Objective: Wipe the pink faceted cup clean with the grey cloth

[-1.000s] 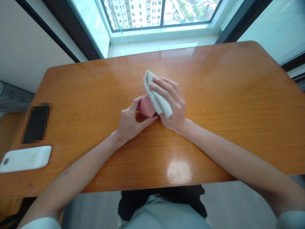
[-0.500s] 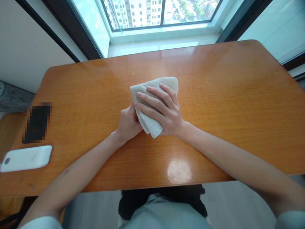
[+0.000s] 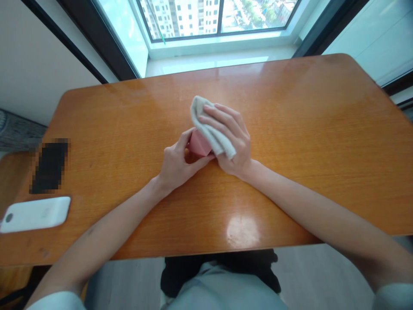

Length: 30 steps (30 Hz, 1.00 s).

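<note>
A small pink box-like object (image 3: 198, 144) rests on the orange wooden table (image 3: 290, 129) near its middle. My left hand (image 3: 176, 163) pinches it between thumb and fingers from the near left side. My right hand (image 3: 234, 142) presses a folded off-white cloth (image 3: 209, 127) against the pink object's right side and top, fingers wrapped over the cloth. The cloth hides the right part of the pink object.
A white phone-like device (image 3: 35, 214) lies at the table's left front edge. A blurred dark item (image 3: 49, 165) sits just behind it. A window ledge (image 3: 206, 60) runs along the table's far side.
Half a second ago the cloth covered the pink object fully. My right hand has drawn it back to the right and up, so the pink face shows again.
</note>
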{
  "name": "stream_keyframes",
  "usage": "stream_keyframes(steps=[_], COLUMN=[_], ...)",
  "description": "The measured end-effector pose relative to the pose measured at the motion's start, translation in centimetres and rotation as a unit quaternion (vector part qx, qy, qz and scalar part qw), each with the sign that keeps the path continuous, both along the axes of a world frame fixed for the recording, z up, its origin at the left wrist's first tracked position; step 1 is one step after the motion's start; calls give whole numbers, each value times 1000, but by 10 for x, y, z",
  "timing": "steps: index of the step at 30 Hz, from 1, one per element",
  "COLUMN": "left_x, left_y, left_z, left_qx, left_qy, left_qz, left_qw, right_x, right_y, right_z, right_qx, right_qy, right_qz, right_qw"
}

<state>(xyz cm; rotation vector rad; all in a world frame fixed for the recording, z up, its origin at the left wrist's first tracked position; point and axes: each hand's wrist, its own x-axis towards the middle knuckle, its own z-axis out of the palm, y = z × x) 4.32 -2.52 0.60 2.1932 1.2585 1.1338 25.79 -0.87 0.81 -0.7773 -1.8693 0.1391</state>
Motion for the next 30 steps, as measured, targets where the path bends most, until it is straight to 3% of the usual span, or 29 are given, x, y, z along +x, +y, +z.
stream_keyframes(steps=[3, 9, 14, 20, 25, 30], left_x=[2, -2, 2, -1, 2, -1], left_y=[0, 1, 0, 1, 0, 0], left_z=[2, -6, 3, 1, 2, 1], left_qx=[-2, 18, -7, 9, -6, -1], left_qy=[-18, 15, -13, 0, -12, 4], left_qz=[-7, 0, 0, -15, 0, -8], left_qw=[1000, 1000, 1000, 1000, 1000, 1000], right_x=[2, -4, 3, -1, 2, 0], right_y=[1, -3, 4, -5, 8, -5], right_z=[1, 1, 1, 4, -5, 2], right_qx=[-16, 31, -33, -38, -58, -30], right_qy=[24, -37, 56, -6, 101, 1], right_qz=[-27, 35, -26, 13, -29, 25], right_qw=[999, 998, 998, 999, 993, 999])
